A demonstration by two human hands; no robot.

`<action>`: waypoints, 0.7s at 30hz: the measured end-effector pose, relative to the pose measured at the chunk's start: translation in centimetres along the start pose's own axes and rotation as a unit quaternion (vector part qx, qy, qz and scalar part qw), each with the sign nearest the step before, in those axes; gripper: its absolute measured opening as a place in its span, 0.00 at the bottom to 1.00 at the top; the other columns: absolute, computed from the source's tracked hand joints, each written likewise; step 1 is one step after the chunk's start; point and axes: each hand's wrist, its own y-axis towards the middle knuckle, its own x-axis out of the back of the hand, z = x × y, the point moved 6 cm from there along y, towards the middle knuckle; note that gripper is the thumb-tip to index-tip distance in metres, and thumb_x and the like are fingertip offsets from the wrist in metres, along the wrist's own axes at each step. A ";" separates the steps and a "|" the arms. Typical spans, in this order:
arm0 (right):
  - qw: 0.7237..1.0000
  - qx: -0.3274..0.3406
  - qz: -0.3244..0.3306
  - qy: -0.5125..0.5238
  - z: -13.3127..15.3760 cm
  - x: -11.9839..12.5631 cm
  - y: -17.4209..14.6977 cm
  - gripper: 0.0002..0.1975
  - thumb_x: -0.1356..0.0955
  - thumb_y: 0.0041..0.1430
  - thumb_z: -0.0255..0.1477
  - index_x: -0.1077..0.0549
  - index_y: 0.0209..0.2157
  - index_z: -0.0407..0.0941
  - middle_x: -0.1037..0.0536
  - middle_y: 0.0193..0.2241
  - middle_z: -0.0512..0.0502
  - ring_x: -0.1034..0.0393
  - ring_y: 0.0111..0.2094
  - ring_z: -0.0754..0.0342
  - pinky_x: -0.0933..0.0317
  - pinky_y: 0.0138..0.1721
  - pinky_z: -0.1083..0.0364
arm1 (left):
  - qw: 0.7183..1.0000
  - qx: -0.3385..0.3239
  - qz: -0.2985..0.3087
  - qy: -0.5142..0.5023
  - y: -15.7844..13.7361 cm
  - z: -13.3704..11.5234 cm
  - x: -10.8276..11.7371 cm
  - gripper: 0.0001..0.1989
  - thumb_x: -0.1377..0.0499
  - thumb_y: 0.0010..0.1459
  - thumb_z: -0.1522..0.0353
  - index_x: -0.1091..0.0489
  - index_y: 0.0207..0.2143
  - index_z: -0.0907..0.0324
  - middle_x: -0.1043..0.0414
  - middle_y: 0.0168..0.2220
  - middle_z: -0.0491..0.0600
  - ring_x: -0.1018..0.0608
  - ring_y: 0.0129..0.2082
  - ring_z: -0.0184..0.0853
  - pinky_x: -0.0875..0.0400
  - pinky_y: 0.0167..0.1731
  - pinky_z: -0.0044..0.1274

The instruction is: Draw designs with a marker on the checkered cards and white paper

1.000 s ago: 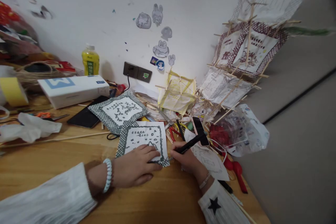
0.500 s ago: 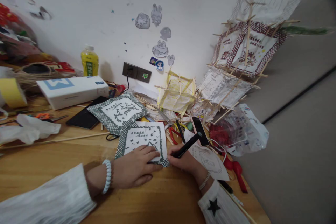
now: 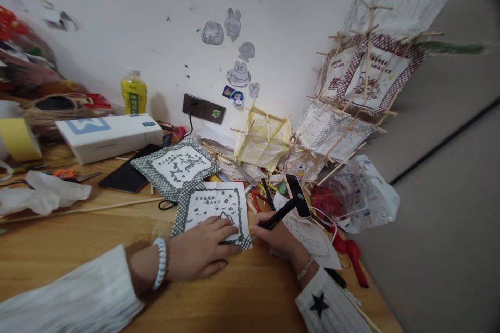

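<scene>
My left hand (image 3: 205, 250) lies flat, fingers stretched out, across the lower part of a drawn paper sheet (image 3: 195, 208). The sheet has a dark wavy frame, small drawings and a crosshatched border along its left side and at its lower right corner. My right hand (image 3: 275, 234) is closed around a black marker pen (image 3: 281, 214), just right of that corner; the pen's tip is hard to make out. A second sheet with a crosshatched border (image 3: 140, 165) lies behind the first. Under my right hand is another sheet with a faint drawing (image 3: 324, 250).
A phone (image 3: 299, 195), scissors (image 3: 245, 173) and thin sticks lie behind my right hand. Stick-and-paper lanterns (image 3: 261, 138) stand at the back and right. A white box (image 3: 113, 138), black tablet (image 3: 128, 171) and yellow bottle (image 3: 134, 92) are at left. A plastic bag (image 3: 375, 197) sits right.
My right hand has moved slightly right with the marker pen, away from the sheet's lower right corner. My left hand stays in place on the sheet.
</scene>
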 end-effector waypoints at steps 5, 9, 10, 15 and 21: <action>1.000 0.007 0.020 0.007 0.5 -0.3 -0.4 0.07 0.35 0.46 0.24 0.36 0.17 0.43 0.38 0.16 0.55 0.45 0.20 0.60 0.49 0.23 0.61 | 1.000 0.003 0.022 0.006 0.0 0.0 -0.1 0.20 0.44 0.55 0.68 0.36 0.51 0.52 0.34 0.49 0.53 0.33 0.46 0.44 0.39 0.47 0.35; 0.999 0.000 0.039 0.007 0.5 -0.5 -0.4 0.06 0.35 0.46 0.24 0.35 0.18 0.43 0.37 0.17 0.55 0.44 0.21 0.60 0.49 0.22 0.61 | 1.000 0.001 0.016 0.004 0.0 0.0 0.0 0.20 0.44 0.54 0.68 0.36 0.51 0.52 0.34 0.49 0.53 0.33 0.47 0.44 0.38 0.48 0.35; 0.999 0.001 0.041 0.006 0.6 -0.5 -0.4 0.06 0.35 0.46 0.23 0.35 0.18 0.43 0.37 0.17 0.55 0.43 0.21 0.60 0.49 0.23 0.61 | 1.000 0.003 0.019 0.005 0.1 0.1 0.0 0.20 0.44 0.54 0.68 0.36 0.51 0.52 0.34 0.49 0.53 0.33 0.47 0.44 0.38 0.48 0.35; 1.000 0.000 0.025 -0.009 0.7 -0.3 -0.3 0.06 0.36 0.45 0.22 0.35 0.18 0.43 0.37 0.17 0.55 0.44 0.21 0.60 0.48 0.23 0.61 | 1.000 0.001 0.010 -0.001 0.1 0.1 0.1 0.19 0.44 0.55 0.69 0.35 0.50 0.52 0.34 0.49 0.52 0.32 0.46 0.44 0.38 0.47 0.35; 0.999 -0.017 -0.011 0.035 -0.6 0.3 -0.1 0.07 0.36 0.45 0.23 0.36 0.17 0.43 0.37 0.16 0.56 0.43 0.20 0.61 0.47 0.23 0.61 | 1.000 -0.004 0.002 -0.004 0.0 -0.2 0.1 0.19 0.45 0.55 0.68 0.35 0.50 0.52 0.34 0.49 0.53 0.32 0.47 0.44 0.38 0.47 0.35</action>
